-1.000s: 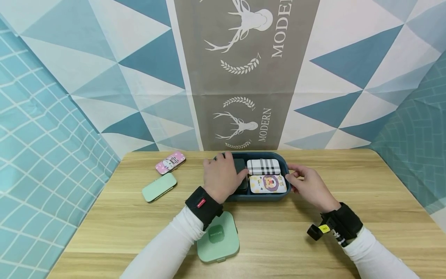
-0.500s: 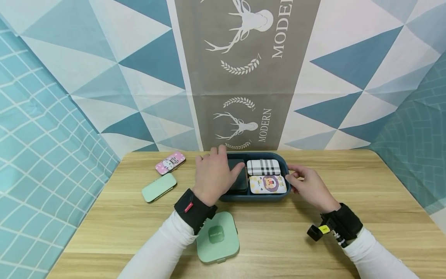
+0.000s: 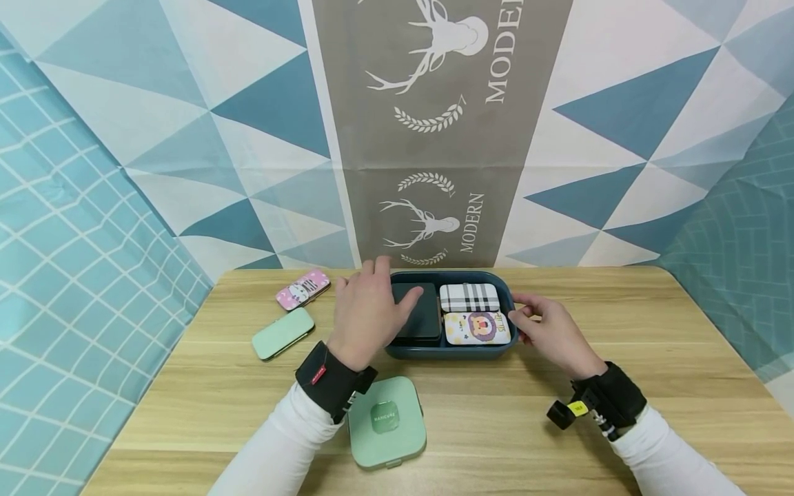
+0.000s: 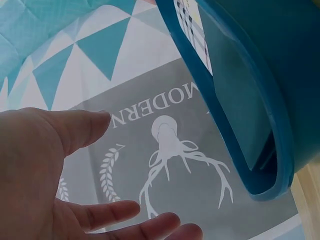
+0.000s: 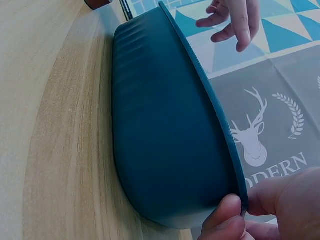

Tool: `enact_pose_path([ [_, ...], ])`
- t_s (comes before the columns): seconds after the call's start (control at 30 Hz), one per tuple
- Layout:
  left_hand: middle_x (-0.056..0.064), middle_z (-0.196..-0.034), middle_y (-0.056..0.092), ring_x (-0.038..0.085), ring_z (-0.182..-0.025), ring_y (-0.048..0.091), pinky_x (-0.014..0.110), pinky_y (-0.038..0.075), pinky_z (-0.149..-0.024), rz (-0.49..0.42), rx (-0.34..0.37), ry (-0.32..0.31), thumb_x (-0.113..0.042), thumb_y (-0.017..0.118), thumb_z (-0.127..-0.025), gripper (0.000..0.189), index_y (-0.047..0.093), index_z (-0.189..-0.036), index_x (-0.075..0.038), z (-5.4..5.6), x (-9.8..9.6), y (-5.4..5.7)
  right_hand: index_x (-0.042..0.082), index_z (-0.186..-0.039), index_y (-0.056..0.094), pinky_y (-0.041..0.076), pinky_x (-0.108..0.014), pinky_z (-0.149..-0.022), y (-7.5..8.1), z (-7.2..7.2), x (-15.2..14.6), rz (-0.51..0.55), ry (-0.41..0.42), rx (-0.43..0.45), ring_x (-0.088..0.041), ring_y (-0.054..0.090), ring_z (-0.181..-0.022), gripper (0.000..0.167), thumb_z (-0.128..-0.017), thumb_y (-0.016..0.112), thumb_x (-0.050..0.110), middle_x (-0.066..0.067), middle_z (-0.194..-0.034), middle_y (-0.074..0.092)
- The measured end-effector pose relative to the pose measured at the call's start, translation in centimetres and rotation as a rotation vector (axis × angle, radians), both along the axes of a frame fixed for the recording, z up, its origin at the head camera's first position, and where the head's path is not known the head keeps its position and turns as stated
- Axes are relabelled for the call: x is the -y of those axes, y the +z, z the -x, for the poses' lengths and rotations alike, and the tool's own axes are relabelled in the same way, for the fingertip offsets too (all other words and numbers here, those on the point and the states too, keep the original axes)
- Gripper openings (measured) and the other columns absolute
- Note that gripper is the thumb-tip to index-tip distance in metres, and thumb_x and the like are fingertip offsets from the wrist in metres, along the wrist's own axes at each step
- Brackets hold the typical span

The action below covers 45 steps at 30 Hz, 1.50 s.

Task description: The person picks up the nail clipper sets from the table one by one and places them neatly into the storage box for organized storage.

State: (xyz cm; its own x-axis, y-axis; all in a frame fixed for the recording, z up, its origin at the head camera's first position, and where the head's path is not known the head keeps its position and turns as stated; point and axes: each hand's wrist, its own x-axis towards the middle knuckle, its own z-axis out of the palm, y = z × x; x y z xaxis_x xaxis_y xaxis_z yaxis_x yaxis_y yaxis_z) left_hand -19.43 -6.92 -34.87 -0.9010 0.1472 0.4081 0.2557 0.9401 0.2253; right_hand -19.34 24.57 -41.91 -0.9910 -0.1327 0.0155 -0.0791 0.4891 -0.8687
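Observation:
A dark blue oblong basket (image 3: 450, 353) stands on the table near the wall. Inside it, a dark green square case (image 3: 420, 317) fills the left part. To its right lie a plaid case (image 3: 469, 297) and a white case with a lion picture (image 3: 477, 328). My right hand (image 3: 548, 333) pinches the basket's right end, its thumb and fingers on either side of the rim in the right wrist view. My left hand (image 3: 367, 313) hovers over the basket's left end, fingers spread and holding nothing; the left wrist view shows it apart from the rim.
A mint slim case (image 3: 283, 335) and a pink cartoon case (image 3: 303, 288) lie at the left of the wooden table (image 3: 484, 427). In front of the basket rests a mint square box marked MANICURE (image 3: 397, 448). The patterned wall rises directly behind the table.
My left hand has let go of the dark green case and drawn back to the left, uncovering the case in the basket. The right hand has stayed on the rim.

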Motion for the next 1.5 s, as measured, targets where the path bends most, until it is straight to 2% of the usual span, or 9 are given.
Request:
enact_pose_path([
  [0.37, 0.015, -0.108, 0.067, 0.037, -0.084, 0.069, 0.053, 0.045, -0.08, -0.033, -0.044, -0.018, -0.053, 0.075, -0.097, 0.065, 0.062, -0.132, -0.001, -0.2, 1.1, 0.1, -0.007, -0.154, 0.047, 0.056, -0.033, -0.063, 0.1, 0.0, 0.0, -0.005, -0.003, 0.007, -0.025, 0.061, -0.075, 0.049, -0.11, 0.058, 0.011, -0.017, -0.1, 0.061],
  [0.6, 0.014, -0.104, 0.067, 0.035, -0.085, 0.069, 0.054, 0.042, -0.082, -0.031, -0.049, -0.016, -0.053, 0.075, -0.097, 0.064, 0.062, -0.131, -0.001, -0.4, 2.2, 0.1, -0.009, -0.153, 0.047, 0.055, -0.033, -0.061, 0.2, -0.1, 0.3, 0.008, 0.007, -0.013, -0.024, 0.061, -0.072, 0.049, -0.109, 0.058, 0.01, -0.016, -0.097, 0.062],
  [0.87, 0.018, -0.122, 0.069, 0.037, -0.097, 0.07, 0.053, 0.044, -0.081, -0.03, -0.039, 0.007, -0.053, 0.075, -0.096, 0.07, 0.061, -0.14, 0.0, -0.5, 3.4, 0.1, -0.009, -0.152, 0.048, 0.056, -0.033, -0.061, 0.2, -0.1, 0.3, 0.001, 0.004, -0.017, -0.025, 0.061, -0.071, 0.047, -0.109, 0.058, 0.009, -0.016, -0.097, 0.062],
  [1.03, 0.019, -0.122, 0.069, 0.038, -0.097, 0.069, 0.054, 0.046, -0.079, -0.02, -0.051, 0.014, -0.052, 0.077, -0.095, 0.07, 0.061, -0.138, 0.001, -0.5, 4.3, -0.3, -0.009, -0.152, 0.048, 0.056, -0.034, -0.062, 0.1, -0.1, 0.3, 0.001, 0.005, -0.019, -0.026, 0.062, -0.072, 0.047, -0.109, 0.058, 0.009, -0.016, -0.097, 0.062],
  [1.2, 0.021, -0.119, 0.068, 0.04, -0.094, 0.069, 0.059, 0.047, -0.082, -0.015, -0.036, 0.031, -0.052, 0.077, -0.094, 0.071, 0.059, -0.137, 0.002, -0.3, 5.5, -0.6, -0.009, -0.152, 0.048, 0.056, -0.034, -0.061, 0.0, -0.1, 0.2, -0.005, 0.005, -0.022, -0.026, 0.062, -0.072, 0.048, -0.109, 0.058, 0.009, -0.016, -0.096, 0.063],
  [1.33, 0.023, -0.123, 0.068, 0.042, -0.102, 0.069, 0.063, 0.046, -0.085, -0.026, -0.016, 0.041, -0.053, 0.076, -0.095, 0.073, 0.059, -0.139, 0.003, -0.4, 6.6, -0.5, -0.008, -0.152, 0.048, 0.056, -0.033, -0.062, 0.0, -0.1, 0.1, -0.013, 0.002, -0.016, -0.025, 0.062, -0.071, 0.048, -0.109, 0.058, 0.009, -0.017, -0.096, 0.062],
  [1.5, 0.021, -0.116, 0.068, 0.041, -0.096, 0.069, 0.06, 0.045, -0.081, -0.039, 0.01, 0.053, -0.051, 0.075, -0.096, 0.071, 0.059, -0.14, 0.002, -0.4, 8.2, -0.5, -0.008, -0.153, 0.048, 0.057, -0.033, -0.062, 0.0, 0.0, 0.1, -0.013, 0.002, -0.014, -0.025, 0.062, -0.072, 0.048, -0.109, 0.058, 0.009, -0.017, -0.097, 0.062],
])
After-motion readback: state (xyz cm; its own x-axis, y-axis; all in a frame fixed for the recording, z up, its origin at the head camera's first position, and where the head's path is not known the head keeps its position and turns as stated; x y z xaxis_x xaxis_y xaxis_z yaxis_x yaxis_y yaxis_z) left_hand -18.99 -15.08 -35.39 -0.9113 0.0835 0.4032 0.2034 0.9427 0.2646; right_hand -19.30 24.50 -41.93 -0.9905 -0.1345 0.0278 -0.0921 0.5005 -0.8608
